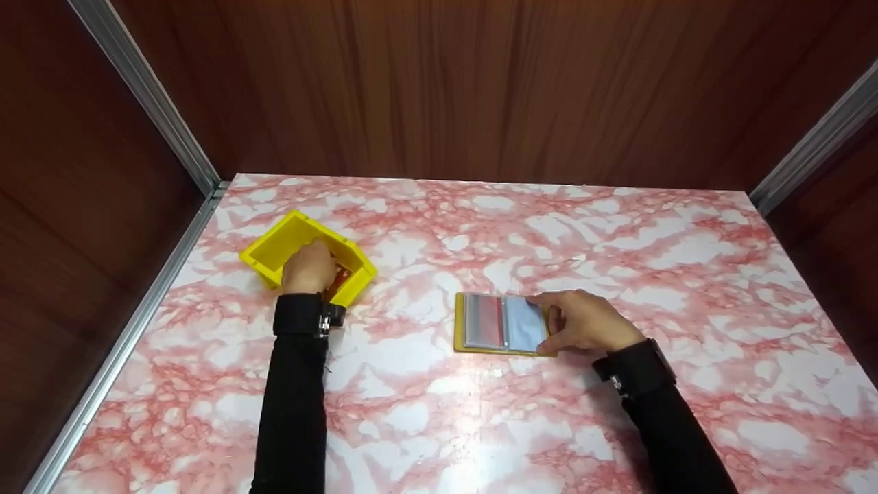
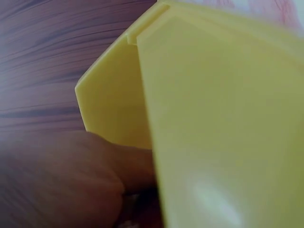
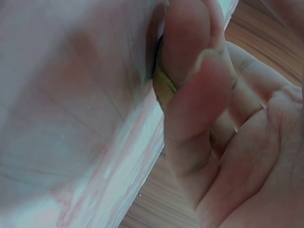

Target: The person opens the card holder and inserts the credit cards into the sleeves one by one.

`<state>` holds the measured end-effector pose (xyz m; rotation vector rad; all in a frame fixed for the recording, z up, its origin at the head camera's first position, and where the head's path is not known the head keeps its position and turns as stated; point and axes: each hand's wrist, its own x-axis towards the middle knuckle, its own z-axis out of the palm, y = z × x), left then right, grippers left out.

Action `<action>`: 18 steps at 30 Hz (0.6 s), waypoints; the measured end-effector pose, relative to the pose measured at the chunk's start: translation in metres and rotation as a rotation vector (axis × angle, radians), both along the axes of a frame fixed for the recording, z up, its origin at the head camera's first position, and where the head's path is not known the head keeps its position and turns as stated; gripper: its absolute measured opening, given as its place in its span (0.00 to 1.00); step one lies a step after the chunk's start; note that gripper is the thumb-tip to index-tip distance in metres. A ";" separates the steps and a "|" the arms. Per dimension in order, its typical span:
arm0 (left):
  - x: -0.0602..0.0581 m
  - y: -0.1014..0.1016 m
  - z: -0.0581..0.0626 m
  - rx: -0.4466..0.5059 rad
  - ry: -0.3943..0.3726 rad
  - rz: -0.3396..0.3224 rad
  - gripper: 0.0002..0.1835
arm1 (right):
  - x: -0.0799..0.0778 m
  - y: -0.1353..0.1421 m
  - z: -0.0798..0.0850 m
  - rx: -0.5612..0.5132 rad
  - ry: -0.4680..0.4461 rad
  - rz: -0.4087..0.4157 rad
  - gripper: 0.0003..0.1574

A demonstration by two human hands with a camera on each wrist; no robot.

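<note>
My left hand point(image 1: 309, 267) reaches down into a yellow plastic bin point(image 1: 278, 248) at the left of the table. Its fingers are hidden by the bin wall in the left wrist view, so I cannot tell what they grip. Something red point(image 1: 341, 276) lies in the bin beside that hand. Nearer the middle, a small card holder point(image 1: 483, 322) with a yellow cover lies open, showing clear plastic sleeves. My right hand point(image 1: 590, 321) holds its right side, thumb at the near corner and fingers at the far one. The right wrist view shows the yellow cover edge point(image 3: 164, 88) between thumb and fingers.
The tabletop point(image 1: 411, 425) has a red and white marbled pattern. Dark wood panels point(image 1: 466, 89) enclose it at the back and sides, with metal rails point(image 1: 154, 103) along the corners.
</note>
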<state>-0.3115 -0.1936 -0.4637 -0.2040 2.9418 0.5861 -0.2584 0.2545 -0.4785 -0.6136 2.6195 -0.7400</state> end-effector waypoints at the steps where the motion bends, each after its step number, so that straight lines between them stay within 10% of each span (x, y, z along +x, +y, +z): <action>1: 0.000 0.001 0.000 -0.002 0.011 0.006 0.17 | 0.000 0.000 0.000 0.001 0.001 0.001 0.54; 12: -0.003 0.003 -0.002 -0.047 0.074 0.081 0.20 | 0.001 0.001 -0.001 -0.011 -0.015 -0.004 0.54; 18: -0.001 0.005 -0.003 -0.047 0.264 0.115 0.17 | 0.001 0.001 -0.001 0.006 -0.002 0.004 0.54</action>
